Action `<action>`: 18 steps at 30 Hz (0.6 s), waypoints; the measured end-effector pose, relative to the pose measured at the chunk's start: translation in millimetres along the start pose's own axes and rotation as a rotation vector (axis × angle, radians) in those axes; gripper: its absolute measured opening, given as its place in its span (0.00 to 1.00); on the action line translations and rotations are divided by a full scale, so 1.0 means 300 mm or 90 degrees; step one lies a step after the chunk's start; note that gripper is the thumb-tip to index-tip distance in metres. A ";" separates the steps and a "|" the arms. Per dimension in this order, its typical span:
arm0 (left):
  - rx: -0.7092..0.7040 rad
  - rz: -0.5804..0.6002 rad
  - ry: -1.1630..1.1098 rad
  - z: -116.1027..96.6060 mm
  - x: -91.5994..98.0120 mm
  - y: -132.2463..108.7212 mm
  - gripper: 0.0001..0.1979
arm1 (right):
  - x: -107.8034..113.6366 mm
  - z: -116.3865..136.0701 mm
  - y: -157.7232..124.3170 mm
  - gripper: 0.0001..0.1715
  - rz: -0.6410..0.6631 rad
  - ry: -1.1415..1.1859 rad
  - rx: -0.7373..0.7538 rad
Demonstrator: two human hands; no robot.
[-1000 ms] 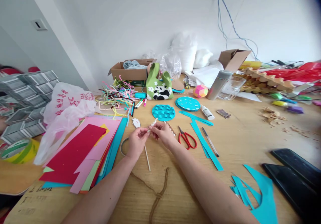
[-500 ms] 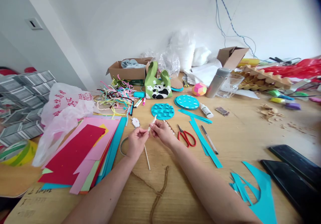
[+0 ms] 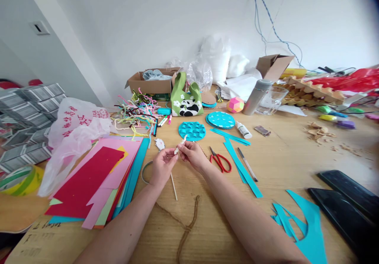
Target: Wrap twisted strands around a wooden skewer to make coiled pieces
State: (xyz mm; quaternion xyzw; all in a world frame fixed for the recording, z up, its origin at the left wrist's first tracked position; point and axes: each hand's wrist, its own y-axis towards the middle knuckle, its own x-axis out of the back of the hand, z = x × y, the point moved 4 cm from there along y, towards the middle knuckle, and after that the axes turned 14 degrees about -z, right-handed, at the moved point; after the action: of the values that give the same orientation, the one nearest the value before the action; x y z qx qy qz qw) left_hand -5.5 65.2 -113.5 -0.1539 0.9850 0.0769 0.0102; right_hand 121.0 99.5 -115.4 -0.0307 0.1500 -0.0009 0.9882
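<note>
My left hand point(image 3: 162, 165) and my right hand point(image 3: 193, 154) meet above the middle of the wooden table point(image 3: 284, 157). Both pinch a small white strip point(image 3: 179, 146) that sticks up between their fingertips. A thin wooden stick point(image 3: 174, 186) lies under my left hand. A teal bumpy paper disc point(image 3: 192, 131) sits just beyond the hands. Red-handled scissors point(image 3: 219, 161) lie right of my right hand.
Coloured paper sheets point(image 3: 97, 177) are stacked at left beside a white plastic bag point(image 3: 77, 128). Pipe cleaners point(image 3: 137, 112), a green panda bag point(image 3: 186, 102), a second teal disc point(image 3: 221, 120), a glue tube point(image 3: 243, 130), teal strips point(image 3: 241, 167) and scraps point(image 3: 308, 228), brown cord point(image 3: 189, 224) and dark tablets point(image 3: 346, 208) lie around.
The hands stay together on the white strip with only slight finger shifts; the beaded piece seen by my right hand is now hidden. The view tilted a little.
</note>
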 end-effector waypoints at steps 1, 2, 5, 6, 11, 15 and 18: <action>0.006 -0.006 0.005 0.001 0.002 -0.001 0.12 | -0.001 0.001 -0.001 0.24 0.001 -0.005 0.004; 0.011 -0.011 0.010 0.002 0.004 0.000 0.12 | -0.002 0.001 -0.003 0.24 0.003 -0.013 0.007; 0.017 -0.014 0.010 0.004 0.006 0.002 0.12 | -0.006 0.005 -0.008 0.24 0.016 -0.043 0.013; 0.019 -0.015 0.008 0.004 0.007 0.003 0.11 | -0.007 0.005 -0.009 0.24 0.017 -0.048 0.012; 0.029 -0.026 0.016 0.006 0.008 0.005 0.09 | 0.001 0.006 -0.005 0.24 -0.021 -0.005 0.006; 0.040 -0.018 0.021 0.012 0.005 0.002 0.07 | 0.003 0.000 -0.002 0.23 -0.033 0.030 -0.022; 0.046 -0.020 0.027 0.018 0.003 0.001 0.07 | 0.004 -0.003 -0.001 0.24 -0.050 0.040 -0.039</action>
State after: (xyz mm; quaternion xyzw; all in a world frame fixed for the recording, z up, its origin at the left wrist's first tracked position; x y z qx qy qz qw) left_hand -6.6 66.0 -118.7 -0.1703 0.9847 0.0383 -0.0036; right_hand 122.0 99.1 -116.8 -0.0668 0.1799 -0.0357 0.9808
